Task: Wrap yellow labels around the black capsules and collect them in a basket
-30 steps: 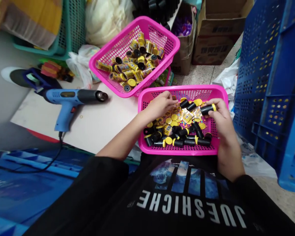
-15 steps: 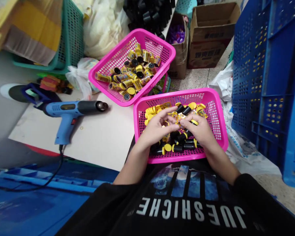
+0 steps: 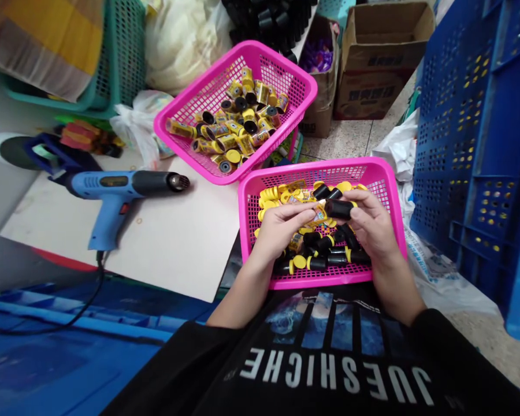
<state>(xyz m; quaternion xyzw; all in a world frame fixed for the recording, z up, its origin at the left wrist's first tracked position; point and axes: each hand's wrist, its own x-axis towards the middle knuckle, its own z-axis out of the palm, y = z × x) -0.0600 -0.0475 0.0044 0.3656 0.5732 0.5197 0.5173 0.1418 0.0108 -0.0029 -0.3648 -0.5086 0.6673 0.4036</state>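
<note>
Pinching a black tube [image 3: 339, 209] in the right hand [image 3: 375, 225] and a printed wrapper [image 3: 320, 215] in the left hand [image 3: 281, 228] over a pink basket [image 3: 320, 282], a person [image 3: 329, 341] works between a heat gun [image 3: 105, 211] and a blue crate [image 3: 455, 150], a second basket [image 3: 281, 66] beyond.

I saw room for the left hand [image 3: 275, 230] across the table's [image 3: 190, 248] near right corner. The heat gun [image 3: 108, 193] and its cord [image 3: 100, 281] blocked the left side, while a pink basket [image 3: 220, 178] barred the far right corner.
</note>
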